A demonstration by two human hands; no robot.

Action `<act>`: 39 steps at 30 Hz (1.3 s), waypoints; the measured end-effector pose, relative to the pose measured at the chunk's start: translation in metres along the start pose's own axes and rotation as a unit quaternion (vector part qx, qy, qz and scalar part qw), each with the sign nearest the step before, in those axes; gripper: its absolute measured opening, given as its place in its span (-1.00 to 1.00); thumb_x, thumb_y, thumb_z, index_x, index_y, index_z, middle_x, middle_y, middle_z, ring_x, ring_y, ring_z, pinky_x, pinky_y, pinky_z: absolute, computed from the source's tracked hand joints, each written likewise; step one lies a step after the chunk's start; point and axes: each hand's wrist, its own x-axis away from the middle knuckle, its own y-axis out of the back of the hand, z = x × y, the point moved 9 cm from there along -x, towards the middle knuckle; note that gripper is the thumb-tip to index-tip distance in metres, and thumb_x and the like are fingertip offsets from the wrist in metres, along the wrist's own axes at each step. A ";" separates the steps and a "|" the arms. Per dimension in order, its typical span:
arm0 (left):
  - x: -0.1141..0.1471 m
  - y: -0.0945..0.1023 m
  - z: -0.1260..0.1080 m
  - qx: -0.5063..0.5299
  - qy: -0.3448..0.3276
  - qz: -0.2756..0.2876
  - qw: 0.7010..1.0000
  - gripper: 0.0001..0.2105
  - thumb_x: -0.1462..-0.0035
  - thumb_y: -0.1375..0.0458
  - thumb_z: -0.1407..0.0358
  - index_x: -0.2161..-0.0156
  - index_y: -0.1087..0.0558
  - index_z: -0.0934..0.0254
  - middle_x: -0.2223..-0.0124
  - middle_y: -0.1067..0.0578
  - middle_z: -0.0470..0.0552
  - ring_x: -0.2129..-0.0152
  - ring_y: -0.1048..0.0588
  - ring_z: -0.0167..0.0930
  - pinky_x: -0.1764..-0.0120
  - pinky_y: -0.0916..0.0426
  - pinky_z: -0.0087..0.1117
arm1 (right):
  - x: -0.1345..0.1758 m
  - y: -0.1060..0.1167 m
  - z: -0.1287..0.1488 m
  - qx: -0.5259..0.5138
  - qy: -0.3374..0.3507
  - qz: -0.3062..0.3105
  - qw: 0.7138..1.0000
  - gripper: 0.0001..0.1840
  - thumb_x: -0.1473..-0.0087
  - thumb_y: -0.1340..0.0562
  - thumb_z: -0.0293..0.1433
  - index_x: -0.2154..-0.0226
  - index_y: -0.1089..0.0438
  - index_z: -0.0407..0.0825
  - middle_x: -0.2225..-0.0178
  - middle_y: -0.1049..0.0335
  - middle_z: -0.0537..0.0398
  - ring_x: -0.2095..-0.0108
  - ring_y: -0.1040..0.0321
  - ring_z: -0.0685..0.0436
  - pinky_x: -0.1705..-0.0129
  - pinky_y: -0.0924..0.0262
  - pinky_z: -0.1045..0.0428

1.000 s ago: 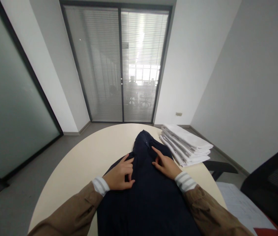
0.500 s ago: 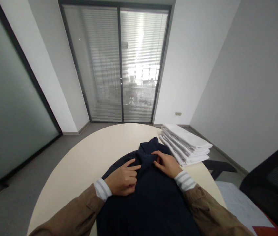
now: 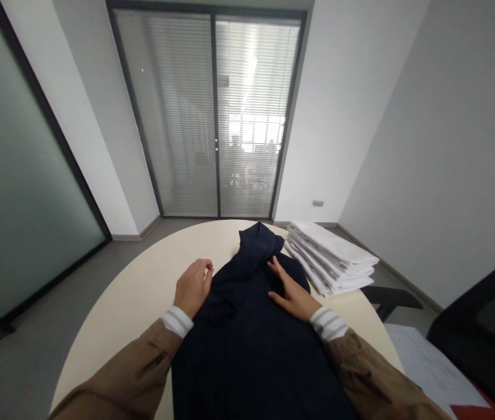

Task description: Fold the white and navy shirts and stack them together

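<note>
A dark navy garment (image 3: 265,344), apparently a shirt with a collar (image 3: 260,236), lies spread over the round table, its collar end pointing away from me. Just off its left edge is my left hand (image 3: 192,287), fingers curled and thumb close to the index finger; no cloth shows between them. My right hand (image 3: 295,296) rests on or just over the garment's upper right part, below the collar, its fingers stretched and apart. Some folds and wrinkles run across the cloth's upper left side.
A stack of folded white cloths (image 3: 330,256) sits at the table's right rim, close beside the garment. The pale round tabletop (image 3: 142,303) shows on the left. A black chair (image 3: 488,326) stands at right, with papers (image 3: 435,361) near it.
My left hand has moved left and away, off the garment, and its fingers have curled. The collar now stands farther back and left, more opened out. My right hand has let go and spread.
</note>
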 end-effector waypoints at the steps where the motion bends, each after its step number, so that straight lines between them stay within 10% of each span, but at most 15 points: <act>1: -0.003 0.003 0.014 -0.005 0.034 -0.009 0.999 -0.90 -0.27 0.01 0.34 0.22 -0.36 0.19 0.27 -0.49 -0.01 0.36 -0.49 -0.35 0.27 -0.34 -0.36 | 0.000 -0.004 -0.004 0.027 -0.006 0.020 0.999 0.03 -0.18 -0.20 -0.18 -0.42 0.50 0.06 -0.43 0.22 -0.14 -0.38 0.13 -0.29 -0.32 0.07 -0.29; 6: -0.002 -0.007 0.044 0.024 0.135 0.045 0.990 -0.76 -0.26 -0.07 0.14 0.01 -0.35 0.15 0.28 -0.57 -0.08 0.38 -0.55 -0.35 0.33 -0.34 -0.40 | 0.001 -0.014 -0.026 0.116 -0.055 0.066 0.990 -0.14 -0.16 -0.20 -0.05 -0.39 0.10 0.12 -0.42 0.16 0.00 -0.42 0.35 -0.37 -0.37 0.36 -0.40; 10: 0.008 -0.038 0.013 0.135 0.018 0.155 0.978 -0.54 -0.23 -0.13 0.12 -0.21 -0.28 0.14 0.09 -0.60 0.02 0.21 -0.58 -0.30 0.14 -0.42 -0.31 | 0.001 -0.015 -0.026 0.120 -0.056 0.067 0.989 -0.14 -0.17 -0.19 -0.02 -0.39 0.06 0.06 -0.41 0.12 -0.03 -0.41 0.31 -0.35 -0.37 0.28 -0.35; 14: 0.011 -0.055 0.014 0.155 -0.010 0.182 0.971 -0.62 -0.20 -0.15 0.13 -0.10 -0.48 0.17 -0.13 -0.49 0.12 -0.12 -0.41 -0.17 -0.19 -0.23 -0.09 | 0.001 -0.015 -0.023 0.127 -0.061 0.078 0.987 -0.16 -0.16 -0.16 0.05 -0.36 -0.03 0.05 -0.40 0.07 -0.02 -0.41 0.29 -0.35 -0.38 0.27 -0.34; 21: 0.004 -0.073 0.025 0.307 0.028 0.217 0.926 -0.71 -0.15 -0.17 0.23 0.03 -0.55 0.23 -0.01 -0.57 0.07 0.02 -0.51 -0.25 -0.13 -0.33 -0.21 | 0.001 -0.014 -0.018 0.140 -0.072 0.097 0.983 -0.21 -0.16 -0.13 0.07 -0.32 -0.13 0.07 -0.39 0.05 0.00 -0.41 0.29 -0.36 -0.38 0.28 -0.33; 33: -0.013 -0.030 0.131 0.185 0.204 -0.105 0.956 -0.75 -0.15 -0.05 0.32 0.12 -0.50 0.32 -0.03 -0.48 0.20 0.00 -0.45 -0.20 -0.12 -0.32 -0.10 | 0.002 -0.012 -0.017 0.139 -0.072 0.092 0.983 -0.21 -0.16 -0.14 0.08 -0.33 -0.12 0.09 -0.40 0.10 -0.01 -0.41 0.28 -0.34 -0.38 0.25 -0.30; 36: -0.012 -0.008 0.114 0.162 0.169 -0.140 0.962 -0.69 -0.21 -0.06 0.25 -0.01 -0.44 0.30 -0.10 -0.43 0.19 0.01 -0.45 -0.22 -0.08 -0.35 -0.14 | 0.002 -0.007 -0.022 0.156 -0.086 0.057 0.982 -0.07 -0.08 -0.21 0.10 -0.37 -0.01 0.06 -0.43 0.26 -0.08 -0.42 0.34 -0.37 -0.38 0.22 -0.27; 39: -0.015 -0.005 0.055 0.142 0.023 -0.037 0.989 -0.63 -0.26 -0.07 0.18 -0.12 -0.38 0.25 -0.12 -0.44 0.12 -0.01 -0.45 -0.25 -0.12 -0.32 -0.18 | 0.004 -0.004 -0.030 0.175 -0.119 0.043 0.976 0.08 0.00 -0.25 0.15 -0.40 0.10 0.05 -0.44 0.38 -0.15 -0.41 0.36 -0.44 -0.37 0.22 -0.28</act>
